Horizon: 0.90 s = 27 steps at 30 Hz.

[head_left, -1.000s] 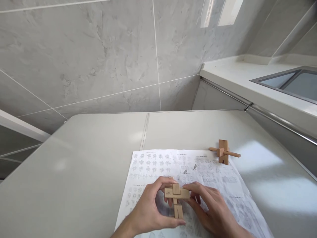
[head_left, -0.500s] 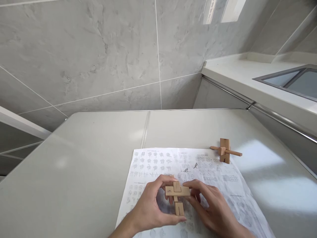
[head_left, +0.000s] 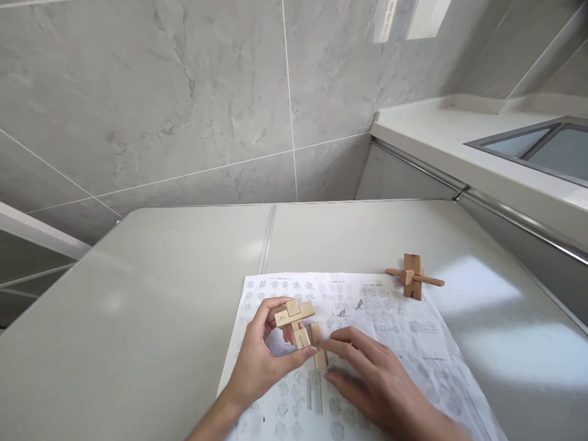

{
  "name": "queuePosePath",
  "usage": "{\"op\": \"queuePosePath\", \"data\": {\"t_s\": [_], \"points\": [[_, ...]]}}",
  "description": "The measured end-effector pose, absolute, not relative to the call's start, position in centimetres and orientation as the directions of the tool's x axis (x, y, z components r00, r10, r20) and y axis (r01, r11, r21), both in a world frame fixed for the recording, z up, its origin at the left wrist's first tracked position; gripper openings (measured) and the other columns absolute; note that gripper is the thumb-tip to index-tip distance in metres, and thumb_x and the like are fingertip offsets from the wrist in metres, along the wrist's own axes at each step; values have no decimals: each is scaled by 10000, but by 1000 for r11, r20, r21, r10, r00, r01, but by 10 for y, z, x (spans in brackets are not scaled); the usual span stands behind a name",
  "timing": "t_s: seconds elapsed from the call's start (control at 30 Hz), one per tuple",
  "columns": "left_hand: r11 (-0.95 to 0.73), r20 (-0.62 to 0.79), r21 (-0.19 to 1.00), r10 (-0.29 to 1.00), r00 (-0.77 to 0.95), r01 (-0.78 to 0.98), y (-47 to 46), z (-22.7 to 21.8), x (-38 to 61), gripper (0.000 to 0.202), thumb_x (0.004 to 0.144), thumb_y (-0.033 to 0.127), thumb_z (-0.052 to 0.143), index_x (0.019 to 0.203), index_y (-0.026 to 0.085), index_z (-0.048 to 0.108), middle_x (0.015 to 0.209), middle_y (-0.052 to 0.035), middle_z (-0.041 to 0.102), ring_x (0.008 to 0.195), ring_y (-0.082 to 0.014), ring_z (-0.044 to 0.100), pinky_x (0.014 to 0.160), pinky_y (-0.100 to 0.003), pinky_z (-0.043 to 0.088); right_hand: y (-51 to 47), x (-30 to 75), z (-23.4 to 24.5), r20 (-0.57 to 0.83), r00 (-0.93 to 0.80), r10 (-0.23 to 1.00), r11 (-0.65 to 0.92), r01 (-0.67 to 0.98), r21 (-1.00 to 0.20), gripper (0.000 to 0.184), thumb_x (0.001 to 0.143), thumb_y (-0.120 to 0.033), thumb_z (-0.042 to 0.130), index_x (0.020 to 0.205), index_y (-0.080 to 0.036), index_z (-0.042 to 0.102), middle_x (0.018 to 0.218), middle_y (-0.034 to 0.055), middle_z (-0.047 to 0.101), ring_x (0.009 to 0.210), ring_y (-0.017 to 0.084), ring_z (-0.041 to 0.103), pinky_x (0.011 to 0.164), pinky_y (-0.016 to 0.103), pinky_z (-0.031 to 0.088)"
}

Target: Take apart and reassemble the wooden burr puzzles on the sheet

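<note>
On the diagram sheet, print too small to read, my left hand pinches the wooden puzzle; my right hand, fingers loose, touches a block beside it.

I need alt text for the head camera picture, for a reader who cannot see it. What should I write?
A left hand holds a cluster of wooden puzzle blocks above a printed sheet, while the right hand touches a loose wooden piece lying on it. A second wooden puzzle sits farther off on the pale table.

Table free beyond L hand; wood cross far R.
</note>
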<state>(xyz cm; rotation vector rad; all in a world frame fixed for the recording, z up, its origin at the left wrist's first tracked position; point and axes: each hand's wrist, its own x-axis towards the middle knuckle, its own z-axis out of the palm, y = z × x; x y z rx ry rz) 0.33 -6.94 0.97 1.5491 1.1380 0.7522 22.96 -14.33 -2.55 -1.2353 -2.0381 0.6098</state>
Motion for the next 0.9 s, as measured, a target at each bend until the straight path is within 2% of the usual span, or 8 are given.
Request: {"op": "queuePosePath", "data": {"t_s": [0.13, 0.23, 0.33, 0.43, 0.5, 0.63, 0.8, 0.9], "points": [[-33, -79, 957, 927, 367, 288, -70, 12, 6, 593, 789, 383, 907, 1256, 274, 559, 1007, -7, 697, 900, -192, 676, 849, -322, 568, -145, 227, -27, 265, -377, 888, 456, 640, -619, 428, 1011, -157, 598, 1421, -264, 541, 1239, 146, 642, 944, 264, 721, 769, 423, 662], [-50, -65, 958, 921, 384, 282, -71, 14, 8, 580, 788, 361, 907, 1249, 272, 567, 998, -5, 701, 875, -189, 674, 838, -324, 571, -145, 228, -30, 237, -351, 906, 418, 651, -634, 558, 995, -159, 631, 1519, -275, 480, 1395, 168, 589, 1119, 301, 691, 864, 450, 670], [-53, -65, 958, 917, 393, 283, -72, 15, 9, 569, 794, 374, 907, 1243, 270, 574, 992, -4, 700, 850, -183, 664, 829, -325, 573, -143, 228, -35, 257, -331, 908, 418, 660, -624, 630, 1008, -190, 634, 1589, -280, 408, 1568, 156, 505, 1382, 350, 553, 1052, 533, 606], [-54, -68, 957, 914, 400, 286, -72, 15, 9, 567, 800, 377, 901, 1249, 272, 571, 1031, -15, 708, 892, -196, 675, 836, -330, 572, -140, 226, -40, 283, -345, 895, 445, 660, -605, 655, 1020, -192, 617, 1619, -266, 361, 1614, 137, 490, 1497, 365, 432, 1132, 579, 546], [-51, -77, 954, 910, 407, 295, -72, 14, 9, 571, 802, 368, 898, 1257, 273, 567, 1060, -24, 715, 940, -213, 686, 853, -338, 571, -139, 225, -41, 289, -348, 892, 452, 655, -605, 677, 1012, -175, 622, 1625, -251, 344, 1574, 138, 540, 1492, 365, 439, 1129, 577, 553], [-44, -99, 947, 902, 420, 317, -72, 14, 9, 569, 800, 352, 896, 1257, 277, 565, 1085, -27, 722, 972, -224, 690, 856, -340, 566, -140, 223, -40, 336, -308, 890, 456, 609, -649, 663, 983, -130, 611, 1590, -230, 366, 1416, 158, 631, 1352, 350, 576, 1067, 543, 602], [-8, -135, 945, 900, 413, 326, -72, 14, 9, 562, 811, 358, 886, 1259, 282, 556, 1098, -22, 726, 954, -212, 683, 851, -337, 562, -143, 225, -37, 355, -194, 914, 397, 599, -696, 642, 957, -105, 557, 1565, -231, 398, 1347, 178, 578, 1202, 322, 680, 903, 444, 682], [26, -164, 948, 893, 419, 316, -73, 13, 10, 558, 815, 370, 885, 1258, 282, 556, 1080, -18, 726, 961, -212, 682, 863, -342, 557, -145, 228, -36, 392, -125, 911, 387, 581, -715, 562, 954, -108, 564, 1488, -246, 456, 1352, 169, 567, 1229, 323, 676, 917, 439, 677]]}}
